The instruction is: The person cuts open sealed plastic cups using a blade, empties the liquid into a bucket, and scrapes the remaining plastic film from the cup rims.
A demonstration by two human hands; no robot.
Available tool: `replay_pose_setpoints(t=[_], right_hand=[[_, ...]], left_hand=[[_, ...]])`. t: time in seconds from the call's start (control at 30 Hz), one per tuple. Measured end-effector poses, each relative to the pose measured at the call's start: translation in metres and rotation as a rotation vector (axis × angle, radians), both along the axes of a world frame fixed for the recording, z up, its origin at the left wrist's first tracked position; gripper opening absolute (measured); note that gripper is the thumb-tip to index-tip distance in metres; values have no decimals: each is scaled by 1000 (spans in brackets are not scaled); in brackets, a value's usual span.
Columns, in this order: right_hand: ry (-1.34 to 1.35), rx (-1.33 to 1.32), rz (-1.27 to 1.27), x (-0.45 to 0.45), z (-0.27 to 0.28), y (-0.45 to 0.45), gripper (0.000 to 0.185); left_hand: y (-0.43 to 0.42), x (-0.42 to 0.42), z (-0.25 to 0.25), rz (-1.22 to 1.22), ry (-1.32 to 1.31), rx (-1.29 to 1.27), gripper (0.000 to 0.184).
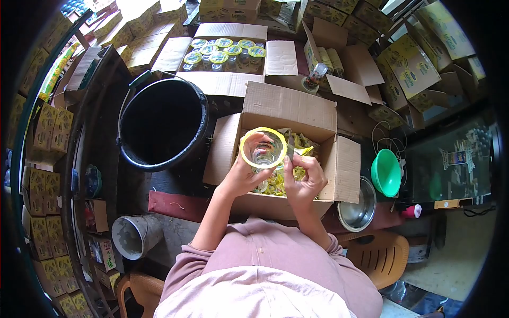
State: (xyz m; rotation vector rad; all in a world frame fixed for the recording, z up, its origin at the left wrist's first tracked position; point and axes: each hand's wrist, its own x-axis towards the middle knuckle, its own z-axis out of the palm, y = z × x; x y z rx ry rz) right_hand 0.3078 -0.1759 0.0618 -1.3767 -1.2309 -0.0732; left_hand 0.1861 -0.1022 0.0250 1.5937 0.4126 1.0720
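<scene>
My left hand is closed around a clear glass with a yellow band round its rim. The glass is tilted so that its open mouth faces me. Close to the right side of that rim, my right hand pinches a thin, dark knife blade; its grip is hidden in the fingers. Whether the blade touches the rim I cannot tell. Both hands are above an open cardboard box, in which crumpled yellow-green wrappers lie.
A black bucket stands to the left of the box. Behind, another carton holds several yellow-lidded glasses. A jar stands at the back right. A steel bowl and green bowl are on the right.
</scene>
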Motion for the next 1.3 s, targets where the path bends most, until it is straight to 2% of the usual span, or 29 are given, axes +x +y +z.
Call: replay_pose_setpoints(t=[0.53,1.1,1.3], right_hand=[[-58,35,-24,3,6,4,17],[-91,9,-12,6,1,-3,15],[33,-33,45,10,2,-1,15]], left_hand=[[-6,-2,-5,-44,75,-35,68],[-2,-9,4,-6,144,41,65],[-6,-7,10,-73,147,23,62]])
